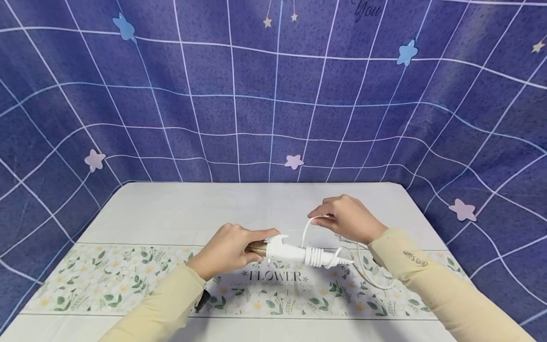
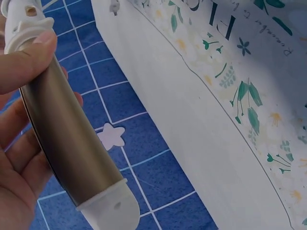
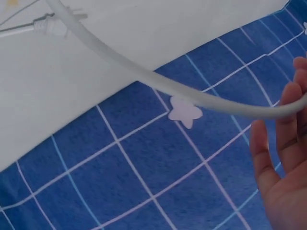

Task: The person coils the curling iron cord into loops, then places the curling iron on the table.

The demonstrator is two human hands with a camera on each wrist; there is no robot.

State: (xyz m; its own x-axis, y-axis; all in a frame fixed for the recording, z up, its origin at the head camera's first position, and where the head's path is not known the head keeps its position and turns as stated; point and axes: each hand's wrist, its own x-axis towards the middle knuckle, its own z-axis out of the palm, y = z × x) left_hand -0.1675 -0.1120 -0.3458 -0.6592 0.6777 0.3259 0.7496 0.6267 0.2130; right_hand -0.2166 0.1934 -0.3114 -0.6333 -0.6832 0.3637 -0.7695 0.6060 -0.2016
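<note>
A curling iron (image 1: 286,251) with a white handle and a bronze barrel (image 2: 72,134) is held over the table, roughly sideways. My left hand (image 1: 228,249) grips it by the barrel, its thumb near the white collar in the left wrist view. White cord (image 1: 314,257) is wound in several turns around the handle's right end. From there a loop rises to my right hand (image 1: 348,218), which holds the cord (image 3: 192,96) in its fingers, above and right of the handle. The plug (image 3: 50,25) lies on the table in the right wrist view.
Beneath the hands is a white table (image 1: 179,204) with a printed floral band (image 1: 107,278) reading "FLOWER". More loose cord (image 1: 380,286) hangs below the right forearm. A blue grid-patterned curtain (image 1: 256,109) with stars stands behind and along both sides.
</note>
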